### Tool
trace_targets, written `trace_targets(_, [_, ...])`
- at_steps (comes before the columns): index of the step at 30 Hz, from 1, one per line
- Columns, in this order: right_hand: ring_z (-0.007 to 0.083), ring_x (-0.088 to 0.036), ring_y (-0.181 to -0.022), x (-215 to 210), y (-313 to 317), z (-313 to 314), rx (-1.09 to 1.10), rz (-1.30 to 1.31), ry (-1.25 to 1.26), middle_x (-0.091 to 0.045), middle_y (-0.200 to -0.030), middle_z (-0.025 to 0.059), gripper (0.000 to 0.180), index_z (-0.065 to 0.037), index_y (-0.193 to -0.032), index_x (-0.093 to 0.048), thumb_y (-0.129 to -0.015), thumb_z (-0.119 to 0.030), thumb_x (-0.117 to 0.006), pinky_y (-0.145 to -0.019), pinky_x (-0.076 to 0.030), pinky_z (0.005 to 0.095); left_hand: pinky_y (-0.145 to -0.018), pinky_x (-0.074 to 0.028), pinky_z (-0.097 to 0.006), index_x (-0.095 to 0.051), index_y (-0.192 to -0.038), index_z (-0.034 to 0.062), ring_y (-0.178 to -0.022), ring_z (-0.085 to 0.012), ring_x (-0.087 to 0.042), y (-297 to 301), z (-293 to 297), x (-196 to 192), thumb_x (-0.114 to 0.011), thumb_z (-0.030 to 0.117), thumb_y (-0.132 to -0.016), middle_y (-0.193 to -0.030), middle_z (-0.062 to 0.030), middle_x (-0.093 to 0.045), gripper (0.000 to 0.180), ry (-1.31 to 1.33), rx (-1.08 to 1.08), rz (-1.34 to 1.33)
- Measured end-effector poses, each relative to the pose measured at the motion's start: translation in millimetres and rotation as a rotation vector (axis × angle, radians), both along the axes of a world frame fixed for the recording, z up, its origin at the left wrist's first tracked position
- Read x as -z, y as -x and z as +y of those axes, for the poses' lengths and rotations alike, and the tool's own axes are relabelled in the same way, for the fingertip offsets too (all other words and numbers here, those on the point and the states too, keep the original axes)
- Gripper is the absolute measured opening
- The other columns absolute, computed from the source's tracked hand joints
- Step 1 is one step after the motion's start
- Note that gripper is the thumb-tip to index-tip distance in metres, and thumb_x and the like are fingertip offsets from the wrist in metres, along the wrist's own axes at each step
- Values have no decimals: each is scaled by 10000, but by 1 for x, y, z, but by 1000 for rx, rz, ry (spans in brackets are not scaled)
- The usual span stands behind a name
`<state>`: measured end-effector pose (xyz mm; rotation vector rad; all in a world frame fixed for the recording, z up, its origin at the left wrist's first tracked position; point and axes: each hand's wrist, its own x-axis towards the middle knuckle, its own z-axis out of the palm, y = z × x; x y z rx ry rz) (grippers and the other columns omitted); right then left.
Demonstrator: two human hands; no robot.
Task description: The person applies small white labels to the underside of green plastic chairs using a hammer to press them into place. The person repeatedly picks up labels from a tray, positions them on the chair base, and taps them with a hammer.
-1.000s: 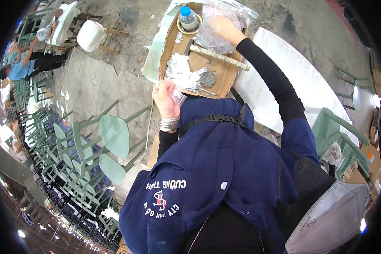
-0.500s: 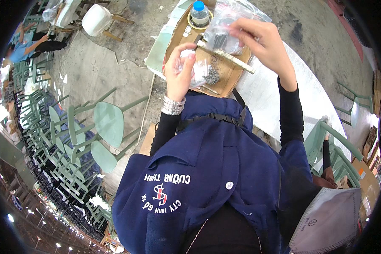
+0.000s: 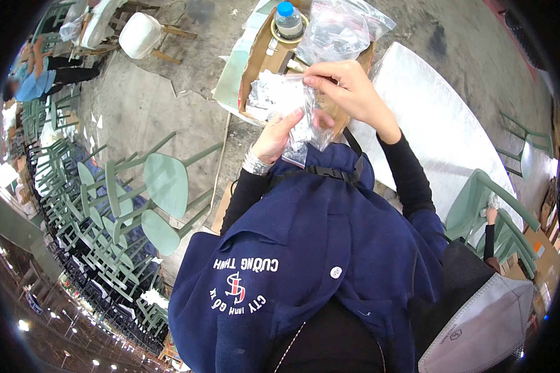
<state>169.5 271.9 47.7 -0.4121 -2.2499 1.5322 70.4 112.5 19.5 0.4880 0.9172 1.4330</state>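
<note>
A clear plastic bag (image 3: 305, 121) of small silvery-white pieces sits at twelve o'clock, with a blue-capped clear bottle (image 3: 289, 18) above it on a brown cardboard tray (image 3: 258, 53). The navy jacket (image 3: 317, 248) at six o'clock carries white lettering and a red-and-white emblem over black sleeves (image 3: 407, 174). Pale green chairs (image 3: 162, 186) stand at nine o'clock on grey floor (image 3: 143, 105).
</note>
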Motion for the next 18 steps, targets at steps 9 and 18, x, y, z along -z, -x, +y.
trace_targets(9, [74, -568, -635, 12, 0, -33, 274, 4, 452, -657, -759, 32, 215, 21, -900, -674, -874, -186, -624, -575, -440, 231, -600, -475, -245, -576, -1044, -8, -683, -117, -605, 3, -5, 5, -648, 42, -838, -858, -54, -644, 224, 86, -304, 241])
trace_targets(18, [-3, -391, -484, 67, 3, -47, 85, 103, 1636, -518, -604, -52, 236, -30, -951, -642, -944, -219, -500, -430, -332, 159, -579, -470, -228, -623, -952, -18, -648, -85, -591, 0, -20, 5, -656, 60, -841, -766, -33, -645, 139, 103, -317, 448])
